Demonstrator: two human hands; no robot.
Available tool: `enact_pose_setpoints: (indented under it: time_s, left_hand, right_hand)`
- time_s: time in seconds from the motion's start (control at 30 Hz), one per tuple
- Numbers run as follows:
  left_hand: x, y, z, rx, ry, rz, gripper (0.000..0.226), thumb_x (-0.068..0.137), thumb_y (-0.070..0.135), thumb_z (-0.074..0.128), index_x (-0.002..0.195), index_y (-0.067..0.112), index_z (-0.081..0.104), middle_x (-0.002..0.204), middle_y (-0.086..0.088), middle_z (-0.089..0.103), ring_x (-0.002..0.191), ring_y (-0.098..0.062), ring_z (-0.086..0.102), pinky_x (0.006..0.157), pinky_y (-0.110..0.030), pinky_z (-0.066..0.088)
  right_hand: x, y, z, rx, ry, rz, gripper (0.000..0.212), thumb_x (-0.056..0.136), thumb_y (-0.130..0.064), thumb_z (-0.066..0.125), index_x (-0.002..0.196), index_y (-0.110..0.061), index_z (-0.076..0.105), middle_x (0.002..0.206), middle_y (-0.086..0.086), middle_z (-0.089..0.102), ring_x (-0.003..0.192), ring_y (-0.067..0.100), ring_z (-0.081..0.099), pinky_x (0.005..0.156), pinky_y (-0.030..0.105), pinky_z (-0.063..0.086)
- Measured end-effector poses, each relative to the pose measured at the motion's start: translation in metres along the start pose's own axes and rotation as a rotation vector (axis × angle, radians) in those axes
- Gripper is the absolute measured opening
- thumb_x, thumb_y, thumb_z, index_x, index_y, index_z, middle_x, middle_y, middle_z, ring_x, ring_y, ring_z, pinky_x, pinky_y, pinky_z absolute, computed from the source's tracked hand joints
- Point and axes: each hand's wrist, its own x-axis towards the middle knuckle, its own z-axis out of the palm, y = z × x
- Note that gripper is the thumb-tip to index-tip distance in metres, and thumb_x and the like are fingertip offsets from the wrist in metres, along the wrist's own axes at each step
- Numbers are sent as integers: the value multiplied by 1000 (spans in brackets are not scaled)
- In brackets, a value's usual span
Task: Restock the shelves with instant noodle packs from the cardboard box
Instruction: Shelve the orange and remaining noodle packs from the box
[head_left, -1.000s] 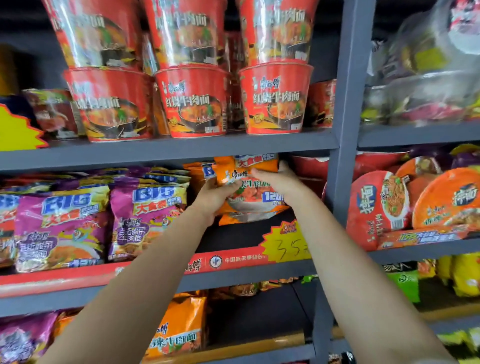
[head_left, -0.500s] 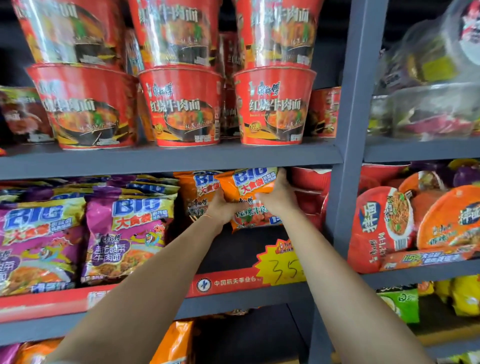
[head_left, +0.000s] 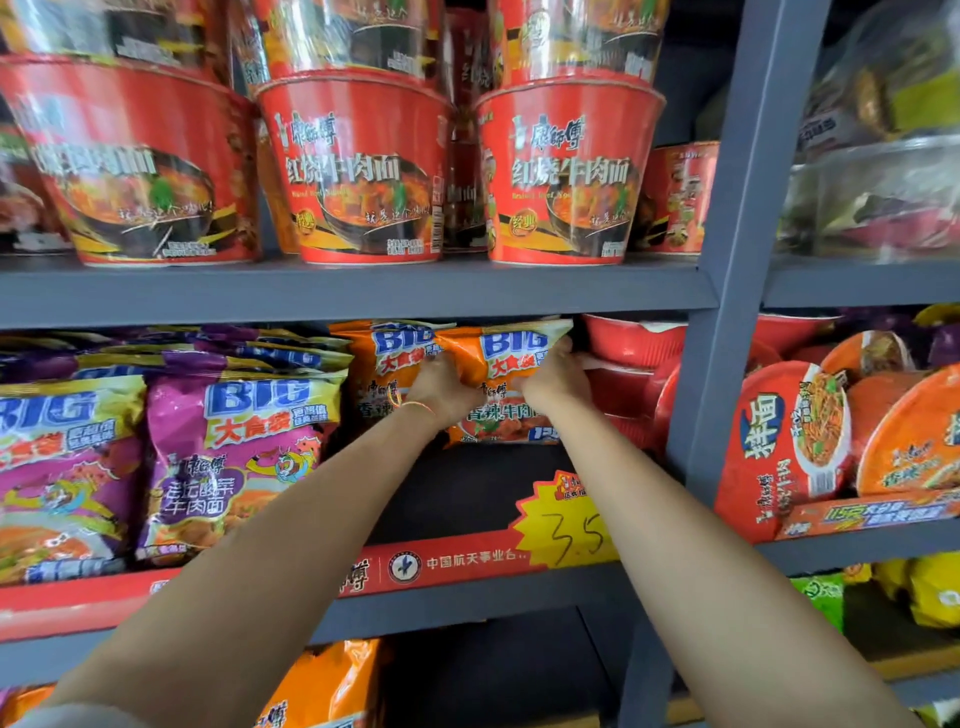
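An orange instant noodle pack (head_left: 506, 358) stands upright deep in the middle shelf (head_left: 467, 499), just under the shelf board above. My left hand (head_left: 444, 387) grips its left side and my right hand (head_left: 556, 384) grips its right side, fingers curled round the edges. A second orange pack (head_left: 382, 364) stands right beside it on the left, touching it. The cardboard box is out of view.
Purple noodle packs (head_left: 234, 457) fill the left of the same shelf. Red bowl noodles (head_left: 358, 171) line the shelf above. A grey upright post (head_left: 727, 312) stands to the right, with red bowls (head_left: 631, 343) behind it. A yellow 3.5 price tag (head_left: 569, 525) hangs on the shelf front.
Both hands have pushed the orange pack farther back and up into the shelf, next to the other orange pack. The camera has come closer to the shelf.
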Motion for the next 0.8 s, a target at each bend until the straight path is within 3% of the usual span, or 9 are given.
enact_pose_setpoints:
  time_s: [0.07,0.17,0.27,0.37,0.43,0.5,0.6,0.7,0.8]
  left_hand:
    - [1,-6,-3,166,44,1,67,83,37,74,136,12,41,140,-16,34,125,-35,47,97,-40,49]
    - [0,-14,-7,433,118,-1,92,77,53,76,147,18,28,151,-20,21,141,-39,26,105,-48,42]
    - [1,-17,-8,623,156,-18,98,77,64,70,150,22,20,159,-21,8,146,-41,12,95,-48,49]
    - [3,-18,-3,717,191,-21,100,78,72,63,153,26,14,160,-18,2,148,-43,4,86,-47,53]
    - [5,-20,-1,752,164,-18,104,79,74,58,156,27,6,162,-19,-3,148,-46,-1,89,-48,53]
    - [6,-26,-4,784,145,19,111,75,75,62,156,28,2,161,-21,-3,148,-49,0,98,-47,49]
    - [3,-38,-12,887,158,63,112,83,53,72,156,30,-10,161,-24,-5,147,-51,2,105,-44,47]
    - [0,-44,-11,1046,217,74,96,98,33,54,153,21,-25,159,-32,-5,146,-53,6,111,-42,40]
    - [7,-46,-6,967,205,67,99,97,10,52,151,27,-29,159,-31,-16,146,-55,3,79,-34,57]
  right_hand:
    - [1,0,9,-129,139,-49,76,95,-21,65,151,-6,18,139,20,50,120,39,56,86,45,51]
    - [-4,-5,22,-529,449,-349,50,96,-5,46,145,-4,33,135,23,48,111,35,59,74,41,54]
    - [-18,-14,29,-721,260,-491,70,90,-16,65,148,-19,25,145,22,32,128,39,42,81,45,53]
    - [-20,-13,33,-877,74,-469,103,87,-22,73,157,-30,-3,158,22,5,143,48,14,99,65,41]
    - [-16,-10,37,-949,53,-482,111,89,-16,71,156,-29,-16,162,23,-5,146,53,3,99,71,38]
    - [-8,-7,40,-992,52,-482,108,91,-8,65,156,-27,-20,161,26,-6,145,56,3,96,69,43]
    - [5,-8,37,-1023,66,-441,100,95,-7,59,157,-24,-17,160,31,0,144,57,8,92,67,47]
    - [16,-11,35,-1020,85,-411,94,95,-5,57,158,-22,-12,156,36,6,142,58,16,88,60,52]
    - [17,-15,38,-1038,76,-489,92,97,-9,55,158,-20,-13,155,35,9,140,59,21,89,58,53]
